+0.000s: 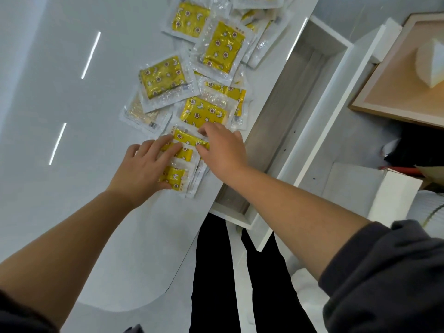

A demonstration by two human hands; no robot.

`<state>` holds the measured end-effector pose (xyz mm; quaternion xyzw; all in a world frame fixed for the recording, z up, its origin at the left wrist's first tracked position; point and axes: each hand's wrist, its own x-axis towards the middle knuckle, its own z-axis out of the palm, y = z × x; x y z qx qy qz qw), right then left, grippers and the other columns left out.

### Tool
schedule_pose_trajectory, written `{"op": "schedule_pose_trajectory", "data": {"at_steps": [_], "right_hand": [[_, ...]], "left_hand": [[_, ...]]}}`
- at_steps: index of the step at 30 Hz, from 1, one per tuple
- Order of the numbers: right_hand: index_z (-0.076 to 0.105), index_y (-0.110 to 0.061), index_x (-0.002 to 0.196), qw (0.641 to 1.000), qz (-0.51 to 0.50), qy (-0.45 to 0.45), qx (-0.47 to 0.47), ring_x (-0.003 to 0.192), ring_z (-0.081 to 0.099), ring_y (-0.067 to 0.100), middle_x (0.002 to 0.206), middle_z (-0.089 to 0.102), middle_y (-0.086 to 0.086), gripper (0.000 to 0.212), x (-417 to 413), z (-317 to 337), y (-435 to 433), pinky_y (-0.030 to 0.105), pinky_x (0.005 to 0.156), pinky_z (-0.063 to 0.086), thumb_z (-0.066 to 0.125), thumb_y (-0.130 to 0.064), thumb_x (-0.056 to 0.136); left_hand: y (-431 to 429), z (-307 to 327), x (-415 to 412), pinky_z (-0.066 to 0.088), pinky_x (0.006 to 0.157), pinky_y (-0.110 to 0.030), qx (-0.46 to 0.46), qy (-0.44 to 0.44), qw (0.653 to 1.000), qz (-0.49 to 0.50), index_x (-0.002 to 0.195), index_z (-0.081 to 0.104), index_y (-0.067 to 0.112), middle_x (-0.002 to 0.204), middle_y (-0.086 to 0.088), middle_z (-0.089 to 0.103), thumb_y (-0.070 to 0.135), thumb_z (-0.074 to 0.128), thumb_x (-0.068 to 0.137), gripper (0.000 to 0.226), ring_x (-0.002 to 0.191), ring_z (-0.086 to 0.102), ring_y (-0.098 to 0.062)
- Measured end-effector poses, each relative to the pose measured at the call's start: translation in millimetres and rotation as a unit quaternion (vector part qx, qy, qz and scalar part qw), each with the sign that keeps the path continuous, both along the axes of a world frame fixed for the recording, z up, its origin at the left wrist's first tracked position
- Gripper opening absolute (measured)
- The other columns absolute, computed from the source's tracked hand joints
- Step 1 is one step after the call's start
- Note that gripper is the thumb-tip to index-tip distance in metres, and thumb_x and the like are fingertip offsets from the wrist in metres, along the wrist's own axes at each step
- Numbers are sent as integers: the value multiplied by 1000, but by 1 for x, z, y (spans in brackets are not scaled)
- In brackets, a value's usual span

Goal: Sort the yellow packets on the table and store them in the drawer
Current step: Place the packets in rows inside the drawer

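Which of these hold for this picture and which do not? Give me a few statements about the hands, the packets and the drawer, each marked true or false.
1. The left hand and the right hand both touch the stack of yellow packets. True.
2. The drawer is shut. False: it stands pulled open beside the table.
3. Packets already lie in the drawer. False: the part of its floor that shows is bare.
4. Loose packets lie beyond the stack on the table. True.
5. The stack sits at the far side of the table, away from the drawer. False: it lies near the table edge next to the drawer.
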<state>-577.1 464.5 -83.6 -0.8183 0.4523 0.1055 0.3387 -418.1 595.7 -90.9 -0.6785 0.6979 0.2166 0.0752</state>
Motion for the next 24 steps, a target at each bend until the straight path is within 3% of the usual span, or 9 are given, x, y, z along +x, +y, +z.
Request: {"op": "schedule_pose_trajectory", "data": {"at_steps": [4,9,13,18,24], "right_hand": [[54,-23,112,1000,9,24,-1,98,58,19,108,61,-5,21,3,-1,-1,37,90,32,52,-36,96],[52,-18,97,998,26,32,47,85,54,22,91,54,-3,14,6,1,-1,34,77,36,48,-31,98],[53,-13,105,990,10,10,143,81,55,24,88,54,1,16,6,1,0,31,65,42,51,-26,96],[57,-10,110,979,72,28,189,94,58,24,104,62,8,34,9,-5,2,36,79,51,67,-30,85],[56,-11,114,974,117,80,176,101,57,25,112,60,8,41,8,-9,6,37,84,50,69,-36,85]], "left_hand": [[-6,-2,2,34,96,-50,-24,-10,1000,3,139,39,15,121,-15,51,53,85,51,107,111,50,-37],[-3,-1,5,34,93,-50,-55,-11,998,28,110,50,10,101,-13,55,49,85,56,76,92,57,-36],[7,0,0,34,90,-50,-59,10,997,45,97,48,12,79,-6,61,39,83,67,53,73,60,-31],[14,-1,-3,36,89,-49,-56,8,997,49,91,52,11,71,-3,62,33,82,70,43,67,61,-29],[20,0,-6,38,91,-48,-55,15,997,44,87,53,11,70,-4,62,32,79,74,36,65,61,-28]]}}
